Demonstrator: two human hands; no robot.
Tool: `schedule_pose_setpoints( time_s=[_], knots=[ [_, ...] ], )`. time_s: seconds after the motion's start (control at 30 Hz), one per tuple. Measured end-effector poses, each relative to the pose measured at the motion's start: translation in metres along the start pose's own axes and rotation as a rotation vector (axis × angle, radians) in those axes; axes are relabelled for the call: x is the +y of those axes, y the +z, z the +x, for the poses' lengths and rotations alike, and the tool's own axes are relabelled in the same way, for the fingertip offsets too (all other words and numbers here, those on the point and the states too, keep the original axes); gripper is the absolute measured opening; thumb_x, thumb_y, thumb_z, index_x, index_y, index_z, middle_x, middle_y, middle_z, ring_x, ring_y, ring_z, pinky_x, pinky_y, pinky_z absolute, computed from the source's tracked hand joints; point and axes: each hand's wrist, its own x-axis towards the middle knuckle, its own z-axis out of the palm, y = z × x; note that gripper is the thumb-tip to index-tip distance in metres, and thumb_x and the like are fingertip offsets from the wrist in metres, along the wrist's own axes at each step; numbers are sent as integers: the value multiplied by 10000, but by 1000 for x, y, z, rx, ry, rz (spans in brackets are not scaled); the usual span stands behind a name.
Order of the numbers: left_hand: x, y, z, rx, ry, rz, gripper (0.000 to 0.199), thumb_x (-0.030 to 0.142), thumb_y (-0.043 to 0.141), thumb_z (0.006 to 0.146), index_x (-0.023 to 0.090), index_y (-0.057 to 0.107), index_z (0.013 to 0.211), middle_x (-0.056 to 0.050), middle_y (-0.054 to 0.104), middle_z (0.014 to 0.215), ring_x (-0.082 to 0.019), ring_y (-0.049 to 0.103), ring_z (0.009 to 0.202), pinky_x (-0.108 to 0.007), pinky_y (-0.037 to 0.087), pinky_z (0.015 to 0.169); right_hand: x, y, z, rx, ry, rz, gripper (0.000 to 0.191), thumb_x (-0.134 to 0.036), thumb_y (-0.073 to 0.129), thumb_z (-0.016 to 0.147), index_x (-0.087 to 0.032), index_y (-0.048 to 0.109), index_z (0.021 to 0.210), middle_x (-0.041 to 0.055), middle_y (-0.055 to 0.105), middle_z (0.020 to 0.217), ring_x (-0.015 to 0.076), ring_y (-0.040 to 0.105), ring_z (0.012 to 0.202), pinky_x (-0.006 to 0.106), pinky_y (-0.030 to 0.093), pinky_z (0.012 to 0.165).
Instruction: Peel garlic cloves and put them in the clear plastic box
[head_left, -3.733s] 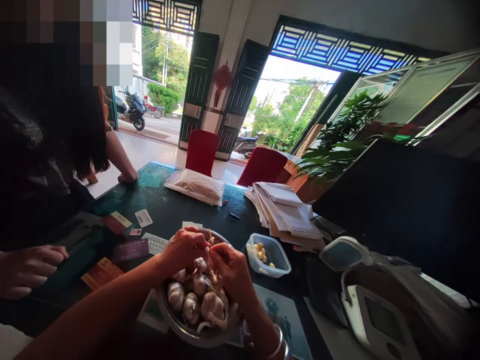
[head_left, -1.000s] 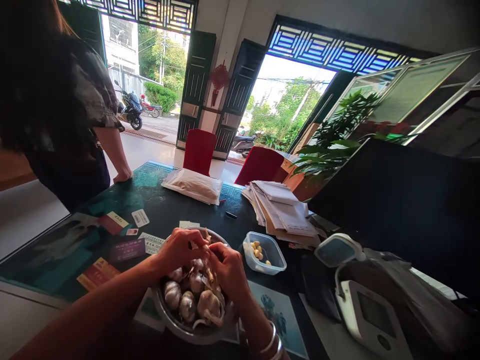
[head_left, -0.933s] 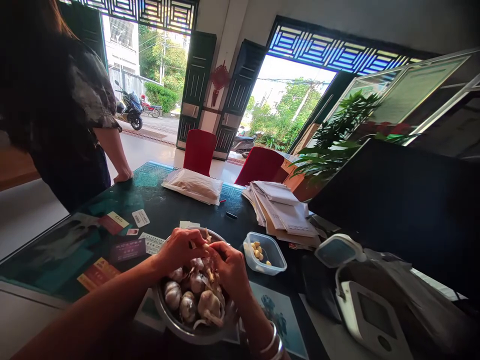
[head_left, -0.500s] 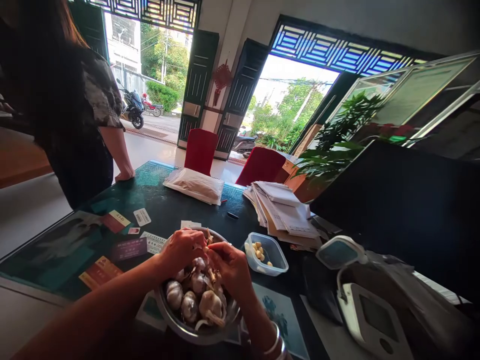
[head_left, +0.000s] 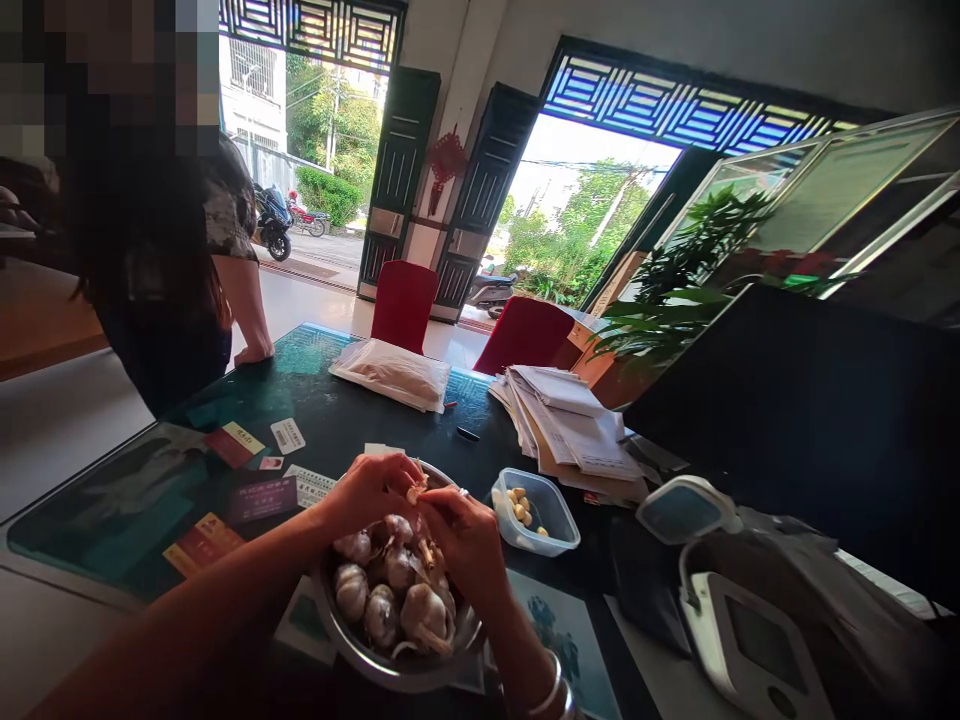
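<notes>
Both hands meet over a metal bowl (head_left: 352, 660) heaped with garlic bulbs (head_left: 381, 612). My left hand (head_left: 375, 490) pinches a small garlic clove (head_left: 417, 490) between thumb and fingers. From the other side my right hand (head_left: 461, 530) is closed on the same clove, its fingertips touching the left ones. Loose papery skin hangs below the fingers. A clear plastic container (head_left: 559, 535) to the right of the bowl holds several peeled garlic cloves (head_left: 519, 503).
A paper stack (head_left: 574, 425) and a plastic-wrapped packet (head_left: 390, 375) lie farther back. Cards (head_left: 262, 498) are at the left. A blood pressure monitor (head_left: 765, 640) and a dark screen (head_left: 795, 430) stand right. A person (head_left: 142, 260) leans on the table's far left.
The clove shows more clearly between my fingertips, and my hands have shifted slightly. The person at the left has moved a little to the right in view.
</notes>
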Motion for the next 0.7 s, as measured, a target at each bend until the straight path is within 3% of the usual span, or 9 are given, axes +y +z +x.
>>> schedule_pose_setpoints(
  time_s=[0.1,0.23,0.7],
  knots=[
    [-3,1,-1,5,11,30,411,134,728,598,137,659,1003,-28,705,719,-169,642,670,-240,493,637,1,1,-1,-4,-25,-32,101,-212,571,825,-215,669,800,12,685,743,150,613,661,261,454,635],
    [-8,1,-1,21,11,74,280,169,732,607,121,702,881,-51,709,728,-189,644,696,-242,496,638,3,2,-1,-19,-44,-76,113,-220,557,832,-209,669,821,22,684,759,151,612,663,263,458,634],
    [-6,2,-4,51,19,229,181,266,695,660,130,721,778,-42,687,668,-164,620,641,-217,474,591,4,3,-2,-56,-27,-170,140,-192,503,832,-194,625,765,31,657,743,157,586,667,263,428,628]
  ],
)
